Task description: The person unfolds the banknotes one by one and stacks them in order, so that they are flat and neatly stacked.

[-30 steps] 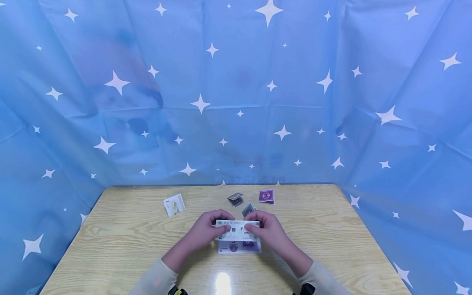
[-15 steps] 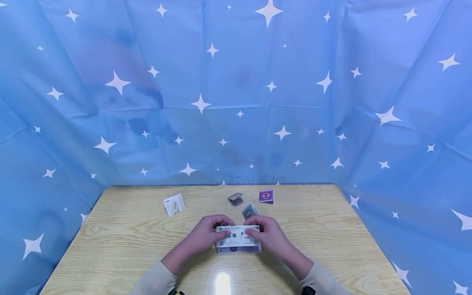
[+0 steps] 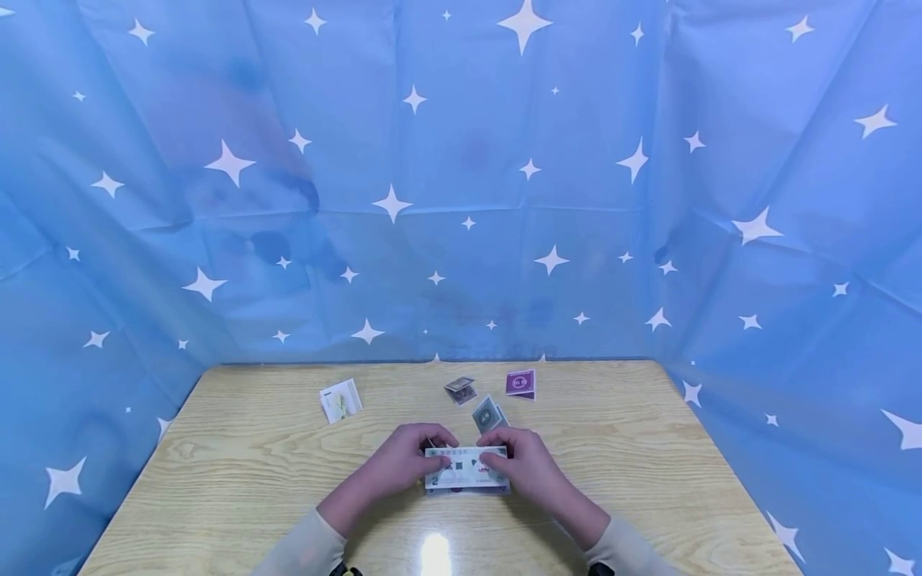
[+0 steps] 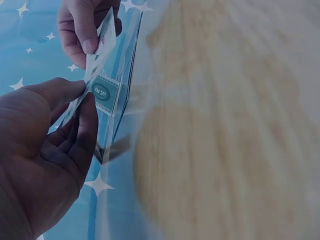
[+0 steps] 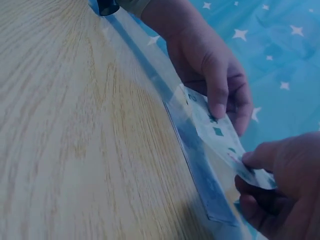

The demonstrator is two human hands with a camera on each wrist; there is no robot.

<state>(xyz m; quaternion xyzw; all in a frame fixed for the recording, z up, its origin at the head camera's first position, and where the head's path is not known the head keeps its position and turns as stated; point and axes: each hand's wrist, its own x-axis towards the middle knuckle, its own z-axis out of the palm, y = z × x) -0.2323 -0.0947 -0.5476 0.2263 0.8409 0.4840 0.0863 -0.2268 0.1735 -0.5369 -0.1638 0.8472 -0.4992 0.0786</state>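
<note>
Both hands hold a pale green play banknote (image 3: 461, 479) stretched level between them, a "2" printed at its corner. My left hand (image 3: 403, 462) pinches one end, thumb on top and fingers behind. At the other end, my right hand (image 3: 531, 466) pinches it the same way. Beneath it a purple note (image 5: 200, 172) marked "5" lies on the table, mostly covered in the head view. In the right wrist view the green note is tilted above the purple one. Just beyond the right fingertips lies a folded grey-green note (image 3: 487, 414).
Toward the back of the wooden table (image 3: 238, 480) lie a folded brown note (image 3: 460, 390), a folded purple note (image 3: 520, 382) and, on the left, a folded white note (image 3: 340, 400). A blue star-patterned cloth (image 3: 461, 240) hangs behind the table.
Both hands have drawn the green note toward the person, so it covers more of the purple note. The folded grey-green note beyond the hands now shows more fully.
</note>
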